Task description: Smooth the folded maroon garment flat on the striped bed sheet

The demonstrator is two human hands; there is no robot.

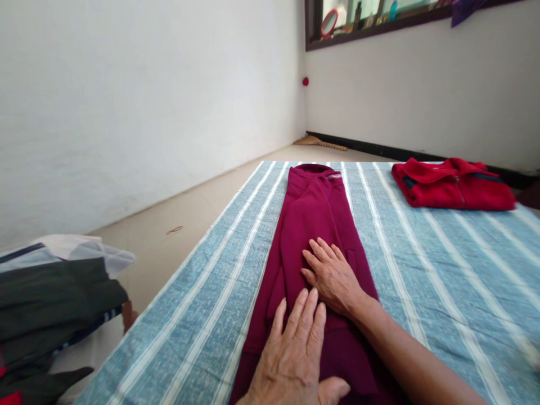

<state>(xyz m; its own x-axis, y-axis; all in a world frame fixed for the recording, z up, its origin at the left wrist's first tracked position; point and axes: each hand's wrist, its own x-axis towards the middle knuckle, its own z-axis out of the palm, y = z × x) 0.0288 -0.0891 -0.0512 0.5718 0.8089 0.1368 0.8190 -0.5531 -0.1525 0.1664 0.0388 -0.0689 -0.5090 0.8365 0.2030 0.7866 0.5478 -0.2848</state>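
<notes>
- The maroon garment (314,219) lies in a long narrow strip down the middle of the frame. It runs from the bottom edge up to its collar near the far end of the bedding.
- The left hand (295,354) sits at the bottom centre, palm down on the lower part of the garment. The fingers are straight and close together, the thumb is out to the right, and it clasps nothing.
- The right hand (333,275) lies just above and to the right of it, also flat on the cloth. Its fingers are slightly spread and point to the upper left, and it too holds nothing. Its forearm comes in from the lower right corner.
- The two hands are close, the left fingertips almost at the right wrist; I cannot tell if they touch.
- Under the garment is a blue striped sheet (442,270) with white lines, filling the centre and right of the frame.
- A red folded garment (451,183) rests on the sheet at the upper right, well apart from the hands.
- A pile of dark clothes (50,304) sits at the lower left, off the sheet, with something white beneath it.
- The pale floor (177,225) shows between that pile and the sheet.
- A broom (320,142) lies by the far wall, near the corner.
- A round red-rimmed mirror (328,22) stands on the window ledge at the top.
</notes>
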